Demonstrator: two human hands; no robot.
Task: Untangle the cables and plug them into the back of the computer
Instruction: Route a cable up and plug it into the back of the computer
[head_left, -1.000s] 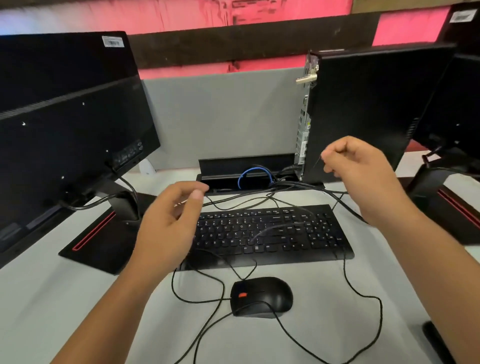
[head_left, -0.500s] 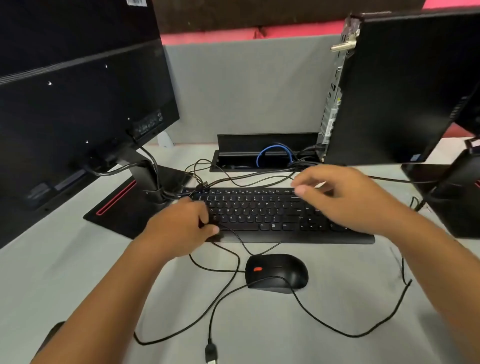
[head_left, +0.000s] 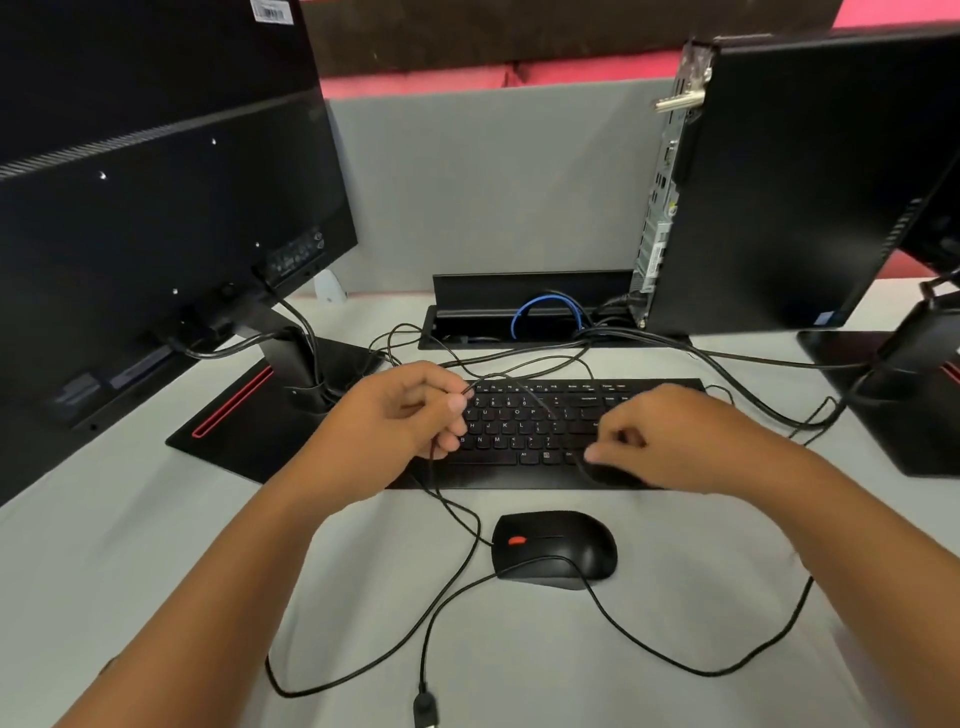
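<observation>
I'm still at the untangling step. My left hand pinches a thin black cable over the keyboard; my right hand curls closed, on what I cannot tell. Next I'd free the USB plug lying near me on the tabletop, then carry it to the computer far right.

I see both my forearms reaching in from the lower corners of the frame and meeting near the centre. My left hand sits just left of centre, fingers curled inward with thumb and forefinger pinched together. My right hand, just right of centre, is palm-down, knuckles raised, fingers bent under and fingertips pointing left.
</observation>
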